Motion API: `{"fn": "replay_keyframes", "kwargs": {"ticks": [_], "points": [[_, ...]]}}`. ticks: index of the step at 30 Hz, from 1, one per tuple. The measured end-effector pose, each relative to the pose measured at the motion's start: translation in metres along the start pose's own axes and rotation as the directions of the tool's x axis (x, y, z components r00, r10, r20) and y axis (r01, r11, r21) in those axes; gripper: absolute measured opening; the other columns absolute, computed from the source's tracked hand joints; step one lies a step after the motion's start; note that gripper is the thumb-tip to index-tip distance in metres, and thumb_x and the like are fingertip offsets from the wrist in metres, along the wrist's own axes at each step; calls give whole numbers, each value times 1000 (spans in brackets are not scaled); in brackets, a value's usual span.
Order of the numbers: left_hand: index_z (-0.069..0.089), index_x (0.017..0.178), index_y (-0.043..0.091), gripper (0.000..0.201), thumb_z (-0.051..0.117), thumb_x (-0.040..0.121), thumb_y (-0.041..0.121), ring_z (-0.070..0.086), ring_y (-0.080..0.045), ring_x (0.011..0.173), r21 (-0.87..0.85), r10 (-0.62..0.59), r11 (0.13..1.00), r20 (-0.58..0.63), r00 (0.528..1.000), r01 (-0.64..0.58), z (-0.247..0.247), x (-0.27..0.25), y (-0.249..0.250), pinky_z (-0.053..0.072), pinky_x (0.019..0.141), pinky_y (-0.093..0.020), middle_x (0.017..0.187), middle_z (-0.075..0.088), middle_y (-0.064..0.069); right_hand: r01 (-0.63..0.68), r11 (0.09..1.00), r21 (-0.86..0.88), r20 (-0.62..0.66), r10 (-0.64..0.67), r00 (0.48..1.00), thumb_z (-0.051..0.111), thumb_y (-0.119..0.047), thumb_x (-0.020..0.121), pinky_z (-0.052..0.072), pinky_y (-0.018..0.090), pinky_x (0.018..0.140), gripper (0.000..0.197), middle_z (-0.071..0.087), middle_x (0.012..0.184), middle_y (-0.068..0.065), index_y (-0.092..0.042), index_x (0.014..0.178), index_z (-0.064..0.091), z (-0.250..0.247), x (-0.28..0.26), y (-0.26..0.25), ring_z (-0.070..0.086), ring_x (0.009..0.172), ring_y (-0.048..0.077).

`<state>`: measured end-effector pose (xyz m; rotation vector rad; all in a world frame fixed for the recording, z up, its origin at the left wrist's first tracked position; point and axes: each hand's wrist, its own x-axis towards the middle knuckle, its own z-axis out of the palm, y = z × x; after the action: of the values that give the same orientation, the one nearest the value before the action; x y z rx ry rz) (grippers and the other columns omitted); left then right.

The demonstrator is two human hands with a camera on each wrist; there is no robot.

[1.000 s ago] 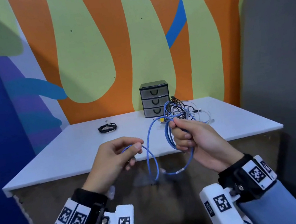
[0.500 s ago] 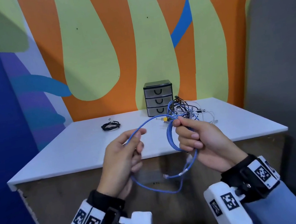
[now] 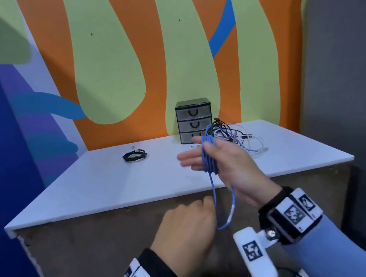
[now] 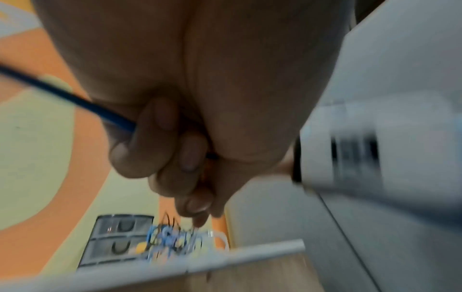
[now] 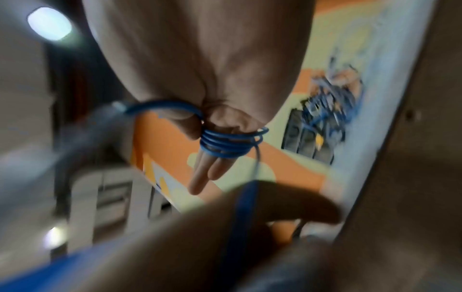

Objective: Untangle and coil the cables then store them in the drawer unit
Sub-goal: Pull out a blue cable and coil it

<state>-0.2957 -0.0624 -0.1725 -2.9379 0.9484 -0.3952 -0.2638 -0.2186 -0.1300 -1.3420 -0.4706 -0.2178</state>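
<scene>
Black cable (image 3: pixel 134 156): coiled, lying on bench (image 3: pixel 103 186), left of centre, well apart from the rest. Left hand (image 3: pixel 187 230): below bench edge, fingers curled, pinching the free run of blue cable (image 3: pixel 208 158). Drawer unit (image 3: pixel 194 120): three drawers, all closed, at back of bench. Right hand (image 3: pixel 218 159): raised, fingers straight, serving as former, blue cable wound in several turns round them; short tail with plug hangs below. Tangle of cables (image 3: pixel 236 133): beside the unit, unsorted. Step judged: coiling blue cable, nearly done. Next calls for winding in the tail, slipping the coil off intact, opening a drawer
</scene>
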Motion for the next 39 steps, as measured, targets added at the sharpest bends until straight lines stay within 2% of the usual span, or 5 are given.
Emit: {"fn": "replay_keyframes", "kwargs": {"ticks": [7,13,19,26,39], "points": [[66,112,39,25,46,101,51,62,-15,88,-232,30,967,-311,950,-106,-35,-4,-43,51,74,-41,91,62,10,-14,840,-542,87,72,994,40,-21,114,48,34,72,26,70,83,16,-25,104,64,-6,-5,12,59,60,19],[65,98,27,33,90,81,38,53,-10,63,-603,-100,757,-489,866,-253,-39,7,-60,37,59,-16,73,62,13,-105,861,-497,218,240,946,42,-25,114,33,19,54,41,49,62,4,-22,78,61,2,-8,-11,39,53,8],[68,116,35,51,59,89,76,53,-1,83,-456,47,853,-416,908,-253,-29,21,-68,35,71,-14,96,50,15,-184,877,-443,284,332,900,42,-22,112,17,22,50,42,34,67,1,-18,70,46,0,-9,-18,22,59,13],[63,93,25,40,53,98,63,53,-9,83,-550,16,777,-470,882,-307,-21,29,-60,37,71,-16,87,49,10,-294,952,-86,185,305,934,51,-39,105,6,27,50,42,26,61,-3,-21,69,38,0,-17,-21,13,48,8],[62,87,25,32,55,106,50,53,-14,75,-613,-127,723,-570,812,-317,-17,21,-52,39,67,-22,79,53,9,-151,988,-32,84,153,985,50,-29,111,16,30,62,28,30,75,2,-14,87,55,11,-32,0,25,58,11]]}}
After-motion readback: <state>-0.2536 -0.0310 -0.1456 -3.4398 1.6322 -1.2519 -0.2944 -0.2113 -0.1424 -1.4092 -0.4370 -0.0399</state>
